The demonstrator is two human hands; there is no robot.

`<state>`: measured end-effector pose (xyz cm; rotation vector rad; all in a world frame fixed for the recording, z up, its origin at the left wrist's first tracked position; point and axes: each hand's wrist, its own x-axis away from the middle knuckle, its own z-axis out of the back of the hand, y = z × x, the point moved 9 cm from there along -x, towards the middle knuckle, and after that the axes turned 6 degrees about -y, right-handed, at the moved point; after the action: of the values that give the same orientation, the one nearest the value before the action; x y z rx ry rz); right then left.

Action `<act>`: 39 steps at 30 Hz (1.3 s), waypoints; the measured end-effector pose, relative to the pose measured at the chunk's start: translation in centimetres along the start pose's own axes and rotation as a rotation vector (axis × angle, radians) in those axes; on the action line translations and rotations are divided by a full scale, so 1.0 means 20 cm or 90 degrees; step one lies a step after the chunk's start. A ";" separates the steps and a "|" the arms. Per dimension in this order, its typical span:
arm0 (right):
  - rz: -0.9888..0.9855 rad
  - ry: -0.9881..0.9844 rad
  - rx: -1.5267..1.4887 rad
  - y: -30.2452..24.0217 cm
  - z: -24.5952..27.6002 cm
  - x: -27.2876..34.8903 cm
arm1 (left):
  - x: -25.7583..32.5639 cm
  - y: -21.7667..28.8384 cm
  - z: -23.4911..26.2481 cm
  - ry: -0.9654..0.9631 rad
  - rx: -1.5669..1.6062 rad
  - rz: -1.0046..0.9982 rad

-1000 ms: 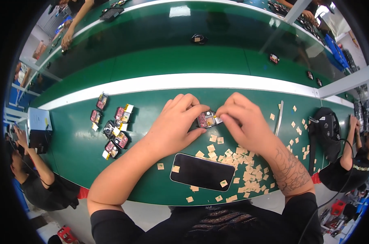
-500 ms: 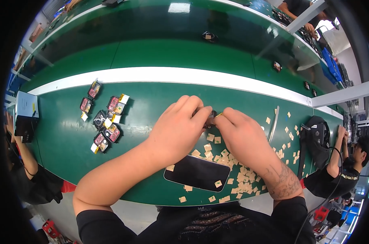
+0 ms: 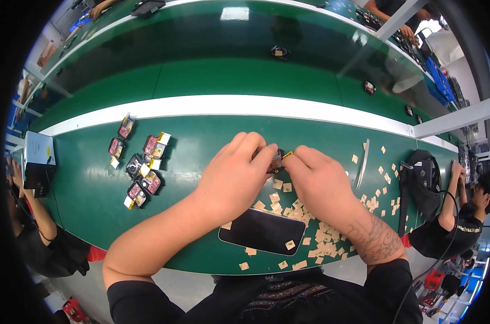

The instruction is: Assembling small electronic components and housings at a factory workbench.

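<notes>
In the middle of the bench my left hand (image 3: 233, 175) closes round a small dark watch case (image 3: 276, 162) with its inner parts exposed. The fingers cover most of it. My right hand (image 3: 319, 178) is pinched at the case's right side, on a thin yellow strip (image 3: 287, 154) that sticks out there. Just below the hands lie many small beige adhesive squares (image 3: 326, 235). To the left is a loose group of similar open watch cases (image 3: 152, 182), showing pink-red insides and yellow and white tabs.
A black phone (image 3: 261, 231) lies near the front edge with a few beige squares on it. A thin metal strip (image 3: 362, 163) and a black bag (image 3: 423, 183) are at right. A white box (image 3: 38, 162) stands far left. Beyond the white ledge (image 3: 228, 105), co-workers sit around.
The whole view has shifted slightly, so the bench sits a little lower. Both hands stay together at the watch case, with only slight finger movement.
</notes>
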<state>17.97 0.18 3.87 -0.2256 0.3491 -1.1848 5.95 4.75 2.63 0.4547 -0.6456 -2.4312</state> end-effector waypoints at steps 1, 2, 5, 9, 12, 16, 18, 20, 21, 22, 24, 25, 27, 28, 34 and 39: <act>0.000 -0.003 0.023 -0.02 -0.01 -0.01 | 0.00 0.01 0.00 0.010 -0.012 -0.007; -0.001 -0.006 0.046 -0.02 -0.01 -0.01 | 0.00 0.01 0.00 0.021 -0.024 -0.014; -0.050 0.014 -0.151 0.09 -0.02 0.00 | 0.00 -0.02 0.01 0.004 0.017 0.006; -0.071 0.076 -0.400 0.22 0.00 -0.02 | 0.00 -0.04 0.01 -0.005 0.037 0.020; -0.011 0.044 -0.229 0.14 0.08 -0.04 | -0.02 -0.04 0.01 -0.008 0.042 0.007; 0.028 -0.049 -0.169 0.14 -0.02 -0.02 | -0.03 -0.07 0.03 -0.010 0.086 -0.043; 0.033 -0.029 -0.176 0.16 -0.02 -0.02 | -0.03 -0.07 0.02 -0.018 0.091 -0.048; 0.038 -0.009 -0.183 0.16 -0.02 -0.01 | -0.04 -0.07 0.03 -0.010 0.095 -0.050; 0.016 0.005 -0.201 0.17 -0.02 -0.02 | -0.04 -0.06 0.03 -0.011 0.093 -0.050; -0.007 0.018 -0.220 0.18 -0.02 -0.02 | -0.04 -0.06 0.03 -0.021 0.090 -0.041; -0.028 -0.002 -0.264 0.20 -0.02 -0.02 | -0.04 -0.06 0.02 -0.032 0.085 -0.032; -0.050 -0.023 -0.307 0.21 -0.02 -0.02 | -0.03 -0.06 0.02 -0.032 0.081 -0.047; -0.064 -0.049 -0.319 0.22 -0.02 -0.03 | -0.03 -0.05 0.01 -0.032 0.079 -0.065; -0.079 -0.076 -0.329 0.23 -0.02 -0.03 | -0.03 -0.05 0.02 -0.026 0.074 -0.071; -0.012 -0.054 -0.383 0.26 0.00 -0.03 | -0.03 -0.01 0.03 -0.030 0.023 -0.099; -0.033 -0.074 -0.335 0.21 0.02 -0.03 | -0.02 0.01 0.03 -0.012 -0.016 -0.110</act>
<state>21.58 2.38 2.80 -0.7612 0.5514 -1.1070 6.12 5.15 3.30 0.4962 -0.6053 -2.6070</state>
